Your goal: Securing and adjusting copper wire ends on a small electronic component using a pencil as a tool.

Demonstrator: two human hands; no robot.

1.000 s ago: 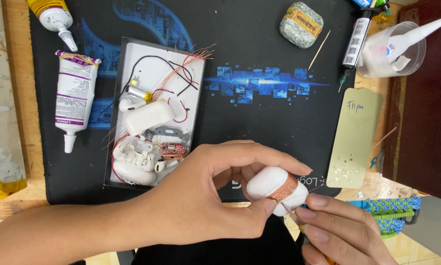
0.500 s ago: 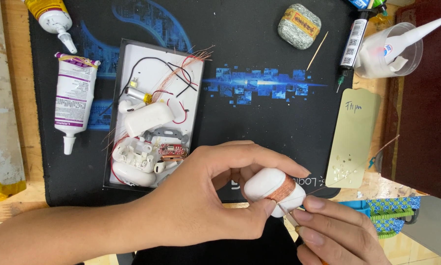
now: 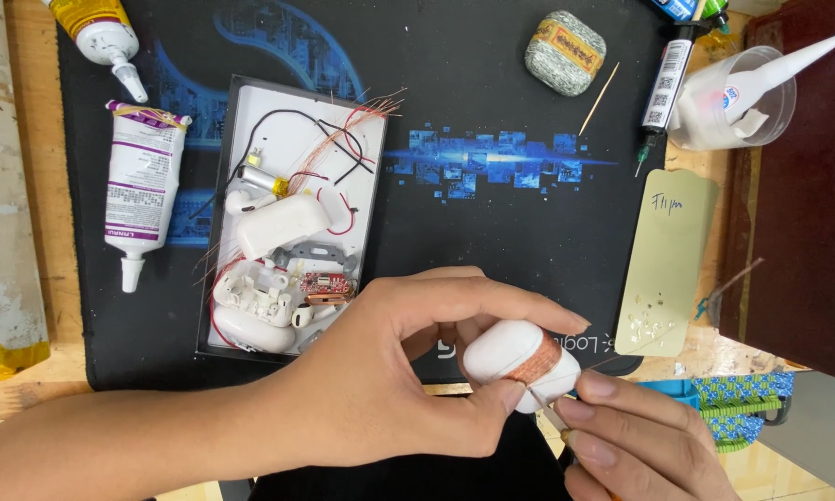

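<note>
My left hand (image 3: 389, 380) reaches in from the left and pinches a small white rounded plastic case (image 3: 510, 353) between thumb and fingers. Thin copper wire is wound in a band around the case's right end. My right hand (image 3: 635, 436) comes up from the lower right, its fingertips touching the wound end of the case and pinching what looks like the wire's loose end. Both hands hover over the front edge of a black desk mat (image 3: 491, 213).
A white tray (image 3: 366, 199) left of the hands holds white shell parts, a small red circuit board and loose wires. Two glue tubes (image 3: 143, 190) lie far left. A pale green card (image 3: 668, 260), a syringe, a plastic cup and a grey stone sit to the right and back.
The hands and the white case have stayed almost in place; the right fingers shifted slightly against the wound end.
</note>
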